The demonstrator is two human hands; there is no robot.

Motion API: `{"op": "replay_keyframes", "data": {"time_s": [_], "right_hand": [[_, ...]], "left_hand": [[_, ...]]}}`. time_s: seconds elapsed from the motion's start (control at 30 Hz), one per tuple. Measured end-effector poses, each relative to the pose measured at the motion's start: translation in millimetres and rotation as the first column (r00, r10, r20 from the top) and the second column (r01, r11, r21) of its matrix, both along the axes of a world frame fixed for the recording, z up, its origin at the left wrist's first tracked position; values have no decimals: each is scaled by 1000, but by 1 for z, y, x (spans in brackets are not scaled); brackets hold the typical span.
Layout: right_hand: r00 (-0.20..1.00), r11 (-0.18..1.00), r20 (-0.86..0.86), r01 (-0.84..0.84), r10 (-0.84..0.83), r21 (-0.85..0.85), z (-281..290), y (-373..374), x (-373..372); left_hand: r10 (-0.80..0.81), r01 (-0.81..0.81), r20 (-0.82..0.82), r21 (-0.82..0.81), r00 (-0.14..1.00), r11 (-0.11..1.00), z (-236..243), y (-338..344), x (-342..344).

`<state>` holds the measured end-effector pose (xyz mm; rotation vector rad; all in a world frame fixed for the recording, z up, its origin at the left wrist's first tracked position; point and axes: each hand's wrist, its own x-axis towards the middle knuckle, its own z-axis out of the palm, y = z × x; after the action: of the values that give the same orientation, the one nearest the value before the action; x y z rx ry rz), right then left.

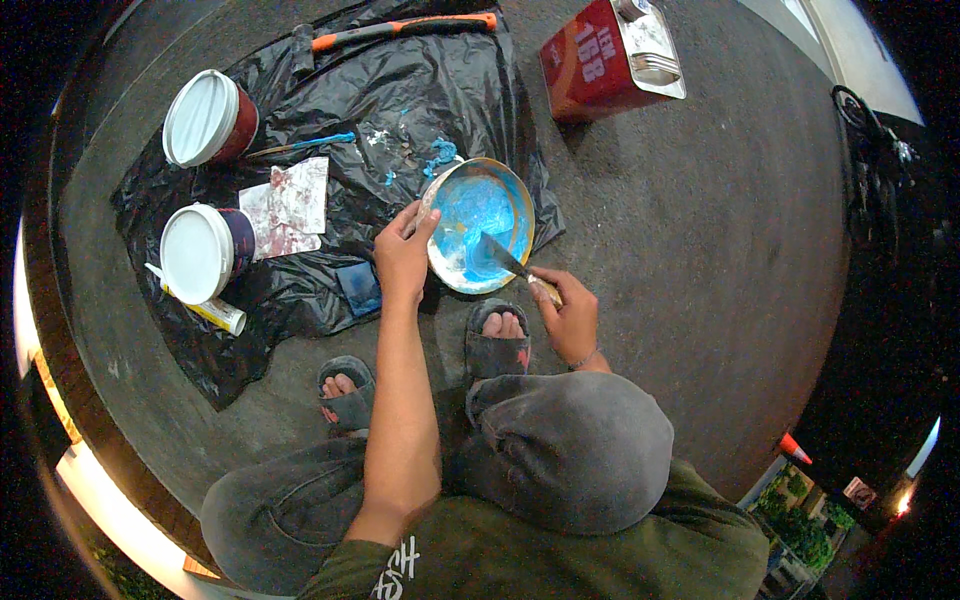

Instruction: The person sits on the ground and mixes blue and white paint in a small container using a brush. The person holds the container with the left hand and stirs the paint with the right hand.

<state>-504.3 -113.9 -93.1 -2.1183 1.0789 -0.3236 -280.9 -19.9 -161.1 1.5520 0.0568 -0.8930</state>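
At the far left, a yellow-and-white cylindrical tube [208,312] lies beside a round, dark-walled tub with a white lid [200,255]; a round, red-walled tub with a white lid [205,118] stands farther off. Next come a red-stained white sheet [285,200], a thin, blue-smeared stick [305,145] and a long orange-and-black-handled hammer [400,33], all on crumpled black plastic [430,85]. The left hand [402,262] is clamped on the left rim of a round, shallow pan [527,210] holding blue-and-white paste [475,205], between the feet and the hammer. Apart from it, the right hand [570,315] grips a putty knife [512,264], blade in the paste. Beyond, to the right, stands a red rectangular can [590,65].
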Motion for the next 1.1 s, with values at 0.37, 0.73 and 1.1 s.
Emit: {"op": "replay_keyframes", "data": {"time_s": [0.37, 0.73, 1.1], "right_hand": [[988, 977, -19, -156, 155, -149, 6, -29, 2], [946, 977, -287, -185, 148, -106, -14, -57, 4], [999, 997, -44, 17, -13, 80, 3, -4, 12]], "left_hand": [[-10, 10, -31, 3, 999, 1000, 2, 2, 6], [-43, 42, -24, -22, 999, 999, -6, 3, 2], [-12, 11, -66, -27, 998, 1000, 5, 3, 5]]}}
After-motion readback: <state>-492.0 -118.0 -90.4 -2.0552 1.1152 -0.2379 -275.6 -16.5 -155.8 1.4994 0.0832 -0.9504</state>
